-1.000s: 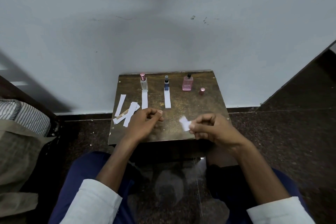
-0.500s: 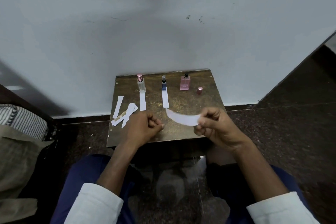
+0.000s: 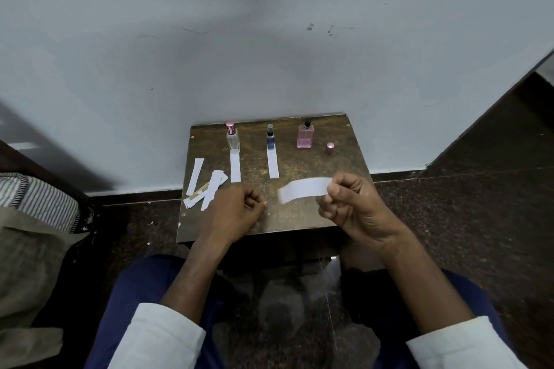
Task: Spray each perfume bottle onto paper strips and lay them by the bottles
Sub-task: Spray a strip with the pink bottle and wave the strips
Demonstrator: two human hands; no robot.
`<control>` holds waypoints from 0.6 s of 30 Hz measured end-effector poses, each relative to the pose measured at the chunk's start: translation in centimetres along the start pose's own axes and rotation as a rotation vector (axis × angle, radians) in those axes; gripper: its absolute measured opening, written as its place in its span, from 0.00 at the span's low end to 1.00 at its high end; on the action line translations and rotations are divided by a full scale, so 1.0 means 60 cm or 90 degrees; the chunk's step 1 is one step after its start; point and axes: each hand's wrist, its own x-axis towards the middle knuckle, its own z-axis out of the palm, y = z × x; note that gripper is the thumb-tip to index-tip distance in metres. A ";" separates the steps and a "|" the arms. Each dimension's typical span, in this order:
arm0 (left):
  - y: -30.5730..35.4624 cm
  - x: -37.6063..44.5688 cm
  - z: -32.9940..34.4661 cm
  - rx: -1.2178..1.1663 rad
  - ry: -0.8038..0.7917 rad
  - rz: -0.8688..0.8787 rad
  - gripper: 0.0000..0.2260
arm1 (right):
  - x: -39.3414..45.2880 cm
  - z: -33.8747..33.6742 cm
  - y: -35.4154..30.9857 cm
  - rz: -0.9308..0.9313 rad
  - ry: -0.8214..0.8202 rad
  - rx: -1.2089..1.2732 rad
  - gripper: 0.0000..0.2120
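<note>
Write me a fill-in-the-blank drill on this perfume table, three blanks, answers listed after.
1. The right hand pinches a paper strip, while the left hand holds ____.
2. The number of bottles with a strip already laid flat in front is ____.
3. The loose pink cap stands to the right of the ____ bottle, whose black sprayer is bare.

Missing words: nothing; two; pink

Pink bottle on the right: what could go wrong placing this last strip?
The uncapped pink bottle and its loose cap stand near the table edge; reaching in could knock either. The strip pinched by the right hand is curved and may not lie flat.
</note>
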 end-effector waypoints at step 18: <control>0.042 -0.014 0.022 -0.400 -0.160 -0.107 0.18 | 0.031 -0.023 0.035 -0.002 0.310 -0.229 0.05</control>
